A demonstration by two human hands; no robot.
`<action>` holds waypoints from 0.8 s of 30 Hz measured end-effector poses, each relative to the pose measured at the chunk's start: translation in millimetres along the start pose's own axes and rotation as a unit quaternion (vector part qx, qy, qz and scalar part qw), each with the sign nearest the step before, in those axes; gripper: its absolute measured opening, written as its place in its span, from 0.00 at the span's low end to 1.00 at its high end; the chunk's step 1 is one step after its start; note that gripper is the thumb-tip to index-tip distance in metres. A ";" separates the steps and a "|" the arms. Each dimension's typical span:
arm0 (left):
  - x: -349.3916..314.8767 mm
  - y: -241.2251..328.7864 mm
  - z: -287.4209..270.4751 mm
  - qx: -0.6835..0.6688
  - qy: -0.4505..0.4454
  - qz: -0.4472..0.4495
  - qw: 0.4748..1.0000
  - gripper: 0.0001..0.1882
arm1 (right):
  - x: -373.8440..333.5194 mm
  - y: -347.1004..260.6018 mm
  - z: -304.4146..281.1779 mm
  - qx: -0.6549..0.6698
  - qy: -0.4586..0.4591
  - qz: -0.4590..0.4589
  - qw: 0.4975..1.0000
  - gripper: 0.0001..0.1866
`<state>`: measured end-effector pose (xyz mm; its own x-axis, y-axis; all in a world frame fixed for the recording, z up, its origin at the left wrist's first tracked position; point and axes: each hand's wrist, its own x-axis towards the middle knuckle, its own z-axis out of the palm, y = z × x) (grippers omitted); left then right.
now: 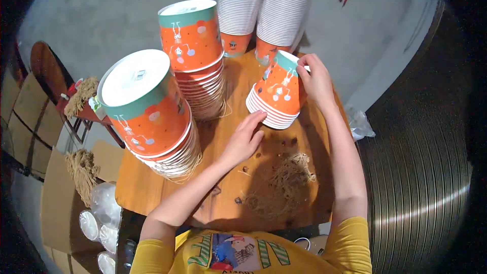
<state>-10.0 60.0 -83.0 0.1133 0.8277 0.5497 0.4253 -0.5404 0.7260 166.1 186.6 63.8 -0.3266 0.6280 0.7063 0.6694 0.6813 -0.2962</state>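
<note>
Grey wall (132,0) stands behind a wooden counter (139,187), where the short stack of paper cups (279,89) sits right of centre, bases up and slightly tilted. The right hand (317,81) has its fingers pinching the stack's upper edge, probably to keep it steady. The left hand (247,139) is loosely spread, fingertips against the white rims, perhaps to brace the lower end. 2 taller upside-down stacks, the nearer stack (152,116) and the farther stack (187,40), stand leftward, seemingly leaving working room. Loose twine (284,182) lies near the person, presumably for easy reach.
</note>
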 end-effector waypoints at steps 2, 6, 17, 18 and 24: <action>5.4 -5.4 8.5 0.023 0.001 -0.008 1.000 0.22 | 0.9 1.2 -2.8 0.041 -0.016 0.030 0.999 0.06; 6.2 -21.7 19.4 0.053 0.009 -0.031 0.998 0.23 | -0.4 0.1 -12.0 0.075 -0.020 0.042 0.996 0.06; 38.2 -22.4 22.7 0.002 0.034 -0.085 0.996 0.16 | 0.9 -11.3 -55.8 0.068 0.091 -0.049 0.992 0.06; 45.9 -28.8 18.9 -0.048 0.085 -0.072 0.993 0.18 | 2.5 -25.0 -64.6 0.066 0.119 -0.069 0.988 0.05; 78.5 101.1 -13.0 -0.329 0.059 -0.019 0.942 0.19 | -59.0 -55.9 -101.6 0.162 0.230 -0.046 0.959 0.03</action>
<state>30.3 68.4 38.9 -0.0076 0.8463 0.5327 -0.2262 -0.5204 0.8234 215.8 73.3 104.0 0.0044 0.3789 0.9254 0.3850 0.8535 -0.3513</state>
